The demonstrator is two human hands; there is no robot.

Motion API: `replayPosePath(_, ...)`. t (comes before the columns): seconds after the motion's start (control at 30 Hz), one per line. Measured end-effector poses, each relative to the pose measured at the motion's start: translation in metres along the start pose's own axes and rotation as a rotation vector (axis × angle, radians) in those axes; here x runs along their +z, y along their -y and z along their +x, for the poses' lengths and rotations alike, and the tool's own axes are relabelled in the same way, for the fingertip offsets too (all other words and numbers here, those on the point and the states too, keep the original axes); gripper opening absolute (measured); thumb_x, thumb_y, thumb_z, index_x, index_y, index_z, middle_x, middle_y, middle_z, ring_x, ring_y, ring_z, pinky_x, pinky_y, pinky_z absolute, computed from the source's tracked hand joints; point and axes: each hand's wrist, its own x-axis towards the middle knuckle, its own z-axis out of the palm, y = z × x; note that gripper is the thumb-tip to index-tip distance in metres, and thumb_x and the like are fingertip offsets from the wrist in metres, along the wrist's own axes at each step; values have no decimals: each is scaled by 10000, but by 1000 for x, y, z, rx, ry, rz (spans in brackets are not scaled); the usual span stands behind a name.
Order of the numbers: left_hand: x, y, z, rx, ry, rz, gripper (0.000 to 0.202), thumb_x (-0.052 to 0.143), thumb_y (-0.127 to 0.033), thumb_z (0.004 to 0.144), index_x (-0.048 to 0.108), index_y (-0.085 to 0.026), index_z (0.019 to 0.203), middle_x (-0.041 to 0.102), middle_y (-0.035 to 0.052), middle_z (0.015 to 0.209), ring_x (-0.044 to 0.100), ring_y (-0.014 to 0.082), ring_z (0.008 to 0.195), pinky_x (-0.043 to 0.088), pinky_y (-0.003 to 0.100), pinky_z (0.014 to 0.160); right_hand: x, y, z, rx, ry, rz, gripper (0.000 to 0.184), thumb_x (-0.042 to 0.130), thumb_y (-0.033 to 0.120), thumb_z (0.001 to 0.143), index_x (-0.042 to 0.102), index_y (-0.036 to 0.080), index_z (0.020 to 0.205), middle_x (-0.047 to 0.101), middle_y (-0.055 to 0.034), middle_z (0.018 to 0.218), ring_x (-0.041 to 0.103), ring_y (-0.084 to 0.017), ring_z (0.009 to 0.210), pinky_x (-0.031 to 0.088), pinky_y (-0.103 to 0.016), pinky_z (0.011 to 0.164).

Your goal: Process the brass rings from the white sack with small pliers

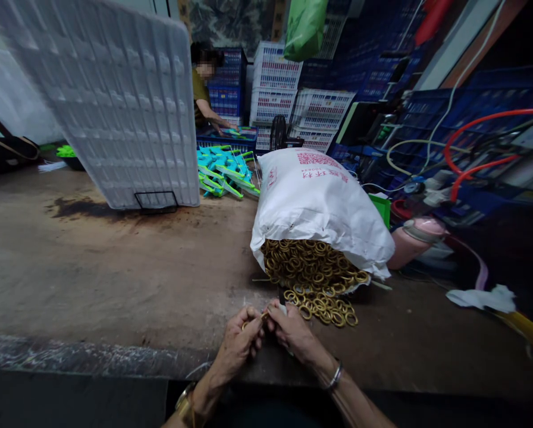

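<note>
My left hand [241, 339] is closed, pinching a brass-coloured ring [245, 325] at the table's near edge. Close beside it, my right hand [293, 333] is wrapped round a slim knife-like tool [283, 308] with a dark upper end and a pale lower part. The fingertips of both hands nearly meet, and what lies between them is partly hidden. Just beyond, a loose pile of brass-coloured rings [324, 306] spills from the mouth of a white woven sack [315, 199] lying on its side. Many more rings fill the sack's opening.
The worn wooden table [115, 273] carries a tall ribbed translucent panel [137, 107] on a black wire stand. Turquoise-and-green plastic parts [224, 169] lie behind it. A pink bottle [413, 241] and red hoses stand right. Across the table, a person [201, 95] reaches into a blue crate.
</note>
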Motion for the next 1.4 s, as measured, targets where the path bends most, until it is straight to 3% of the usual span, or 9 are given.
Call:
replayPosePath(0.2,2,-4,-3,-66,6,-50,321,556,-471,726,509,-156,758,480,-46,590,385,30,402,252,141,357,0,-1,5,-209,-135,-224,228,448,339,764,496,174,614,477,41,514,421,-86,491,336,-201,494)
replayPosePath(0.37,2,-1,-3,-73,-11,-54,325,572,-477,709,504,-162,751,484,-52,578,390,33,395,258,145,357,-2,0,3,-236,-140,-366,260,373,333,814,494,181,641,494,25,541,451,-107,521,341,-215,529)
replayPosePath(0.5,2,1,-2,-70,-60,-64,305,582,-457,703,479,-177,760,498,-56,576,405,38,401,255,143,362,-5,-2,-4,-339,-169,-756,173,356,178,781,528,180,759,556,-9,634,491,-130,595,316,-226,564)
replayPosePath(0.67,2,2,0,-48,-105,-2,313,581,-468,688,482,-173,715,503,-50,554,408,47,398,264,153,363,-2,-6,-12,-337,-47,-1115,323,376,34,651,545,178,885,616,-33,707,538,-143,623,282,-237,566)
replayPosePath(0.77,1,1,-2,-23,-120,29,304,574,-461,697,473,-175,681,490,-56,528,387,42,380,257,153,356,-2,-5,-11,-308,-66,-1179,319,372,30,677,539,164,913,631,-53,735,560,-153,645,268,-245,558)
replayPosePath(0.9,2,-3,-11,-67,-47,5,292,586,-444,709,477,-173,714,506,-53,536,405,37,382,254,136,346,-12,-3,-8,-204,-223,-1258,281,386,20,687,536,154,883,636,-66,721,567,-161,624,241,-256,534)
replayPosePath(1.07,3,-8,-12,-135,16,-258,297,627,-432,687,495,-170,736,534,-33,603,415,38,403,279,135,334,-38,-12,-16,-223,-462,-1166,286,422,24,690,515,185,907,638,-33,739,581,-153,664,273,-235,565)
replayPosePath(1.17,5,-7,-8,-181,45,-352,308,631,-436,686,514,-152,711,589,23,725,462,52,463,320,145,344,-54,-24,-22,-160,-566,-1117,172,433,144,785,498,202,933,650,-26,775,591,-156,655,281,-235,555)
replayPosePath(1.4,8,-6,-4,-225,50,-416,251,634,-372,701,555,-151,789,595,25,702,501,78,496,336,153,351,-62,-35,-22,-121,-608,-1190,136,433,255,840,503,203,944,656,-36,744,597,-171,645,252,-248,534)
